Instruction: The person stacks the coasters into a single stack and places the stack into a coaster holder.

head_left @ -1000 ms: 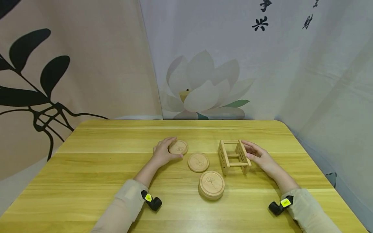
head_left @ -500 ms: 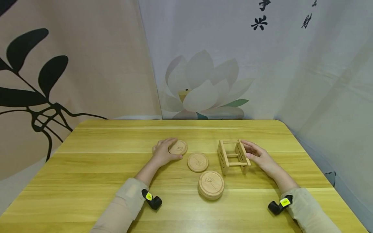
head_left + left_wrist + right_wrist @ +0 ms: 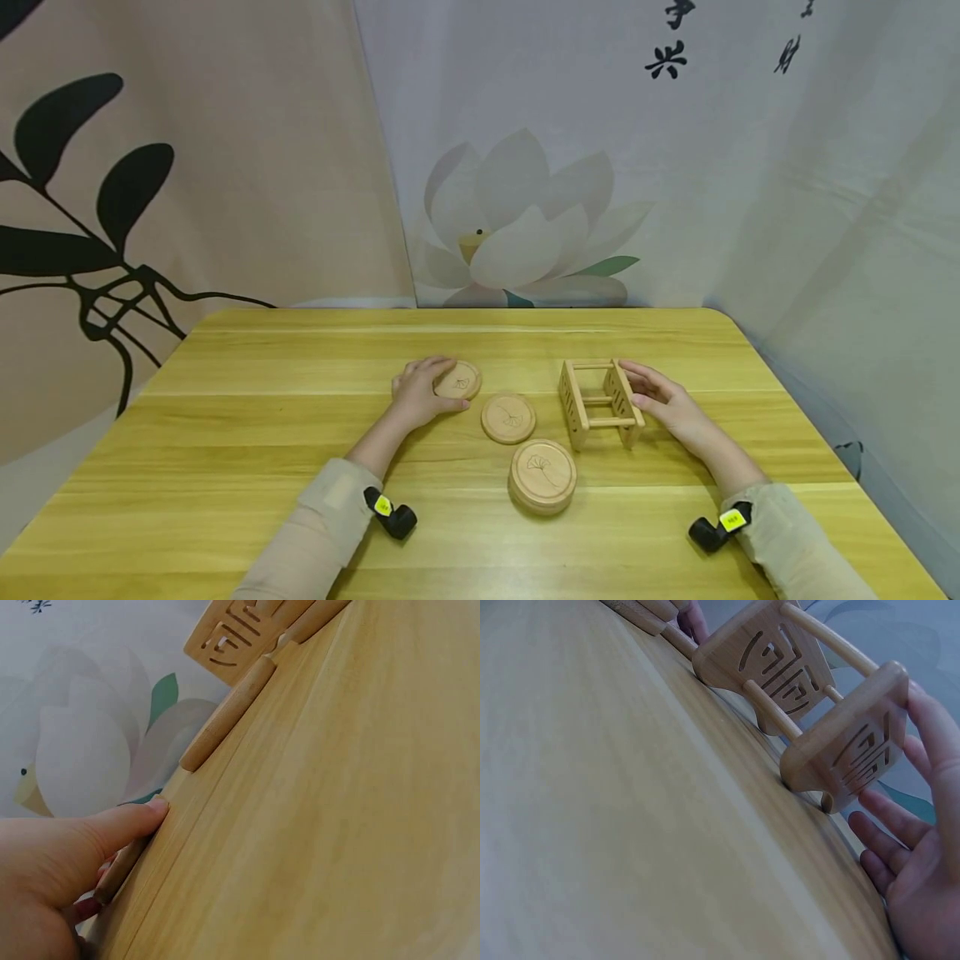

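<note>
A round wooden coaster point(image 3: 460, 381) with an engraved ginkgo leaf lies at the far left of the group. My left hand point(image 3: 422, 396) holds it by its left side, thumb at the near edge and fingers round the far one. In the left wrist view the thumb point(image 3: 135, 825) hides part of that coaster point(image 3: 124, 870). A wooden coaster rack point(image 3: 602, 404), two cut-out side panels joined by rods, stands upright on the right. My right hand point(image 3: 671, 407) rests its loosely extended fingers against the rack's right panel point(image 3: 862, 750), without wrapping round it.
Between the hands lies a single coaster point(image 3: 508, 418). Nearer the person stands a stack of coasters point(image 3: 543, 477), just in front of the rack. The wooden table point(image 3: 225, 467) reaches back to a printed cloth backdrop point(image 3: 300, 150).
Both hands, the coasters and the rack keep their places; only the head view shifts very slightly.
</note>
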Demonstrator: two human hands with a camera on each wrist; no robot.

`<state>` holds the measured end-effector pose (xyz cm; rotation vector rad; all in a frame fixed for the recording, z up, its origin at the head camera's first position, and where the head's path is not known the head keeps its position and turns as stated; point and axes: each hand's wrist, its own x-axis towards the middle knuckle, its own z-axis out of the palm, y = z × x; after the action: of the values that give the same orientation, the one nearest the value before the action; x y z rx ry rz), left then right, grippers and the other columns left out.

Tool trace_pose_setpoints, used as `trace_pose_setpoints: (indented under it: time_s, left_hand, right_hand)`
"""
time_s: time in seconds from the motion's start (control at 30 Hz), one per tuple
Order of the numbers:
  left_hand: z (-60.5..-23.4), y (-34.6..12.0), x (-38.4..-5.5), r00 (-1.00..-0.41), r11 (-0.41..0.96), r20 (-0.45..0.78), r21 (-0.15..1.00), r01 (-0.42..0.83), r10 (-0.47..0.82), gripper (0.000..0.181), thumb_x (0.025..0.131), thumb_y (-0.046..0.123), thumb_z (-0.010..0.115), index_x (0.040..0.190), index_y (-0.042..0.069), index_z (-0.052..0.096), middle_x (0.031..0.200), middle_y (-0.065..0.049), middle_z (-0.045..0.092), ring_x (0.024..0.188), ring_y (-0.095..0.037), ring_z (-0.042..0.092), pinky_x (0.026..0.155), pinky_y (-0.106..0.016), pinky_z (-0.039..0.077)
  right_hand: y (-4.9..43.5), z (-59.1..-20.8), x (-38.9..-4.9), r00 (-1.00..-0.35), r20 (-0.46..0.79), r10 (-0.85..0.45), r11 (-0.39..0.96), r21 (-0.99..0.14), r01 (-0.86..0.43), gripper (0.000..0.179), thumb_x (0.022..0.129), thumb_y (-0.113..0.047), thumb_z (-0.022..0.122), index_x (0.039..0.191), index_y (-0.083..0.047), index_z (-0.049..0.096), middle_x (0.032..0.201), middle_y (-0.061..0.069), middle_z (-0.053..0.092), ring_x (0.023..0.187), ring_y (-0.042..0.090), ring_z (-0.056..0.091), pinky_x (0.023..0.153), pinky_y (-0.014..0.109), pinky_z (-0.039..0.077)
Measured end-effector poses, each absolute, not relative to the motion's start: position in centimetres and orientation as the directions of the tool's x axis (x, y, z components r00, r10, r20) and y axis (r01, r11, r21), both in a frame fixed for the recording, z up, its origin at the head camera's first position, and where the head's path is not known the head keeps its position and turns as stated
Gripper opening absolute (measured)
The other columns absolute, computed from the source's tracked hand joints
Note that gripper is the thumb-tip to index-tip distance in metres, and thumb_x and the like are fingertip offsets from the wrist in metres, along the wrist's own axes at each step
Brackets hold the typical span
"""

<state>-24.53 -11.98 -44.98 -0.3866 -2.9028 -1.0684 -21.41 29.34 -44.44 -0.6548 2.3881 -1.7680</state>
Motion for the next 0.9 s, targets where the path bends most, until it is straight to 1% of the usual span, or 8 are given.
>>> trace_pose_setpoints:
  time_s: [0.33,0.6,0.9]
  left_hand:
    - [-45.07,-11.93,-24.53,-0.967,0.718,0.146,0.649,0.252,0.208,0.079,0.070,0.032,0.086,0.137,0.008,0.052,0.143,-0.010,0.044,0.130,-0.033,0.033,0.097,-0.052,0.020]
    - [-45.18,-12.07,-24.49,-0.966,0.705,0.180,0.661,0.258,0.185,0.080,0.071,0.038,0.084,0.138,0.008,0.052,0.142,-0.010,0.045,0.128,-0.033,0.034,0.094,-0.050,0.023]
    - [-44.99,-12.01,-23.80,-0.959,0.695,0.210,0.661,0.284,0.192,0.079,0.071,0.037,0.085,0.136,0.007,0.053,0.140,-0.011,0.047,0.127,-0.034,0.035,0.094,-0.050,0.023]
  right_hand:
    - [29.41,-44.46,-21.52,-0.898,0.185,-0.399,0.242,-0.923,-0.298,0.051,0.100,-0.010,0.050,0.148,-0.006,0.034,0.141,0.029,0.039,0.117,0.008,0.050,0.092,0.018,0.041]
    - [29.30,-44.29,-21.46,-0.892,0.189,-0.410,0.245,-0.919,-0.307,0.050,0.101,-0.009,0.049,0.148,-0.006,0.033,0.140,0.030,0.039,0.117,0.009,0.049,0.091,0.018,0.041]
    - [29.36,-44.41,-21.50,-0.893,0.180,-0.413,0.253,-0.919,-0.302,0.050,0.101,-0.008,0.048,0.148,-0.005,0.032,0.141,0.029,0.039,0.118,0.011,0.049,0.092,0.018,0.040]
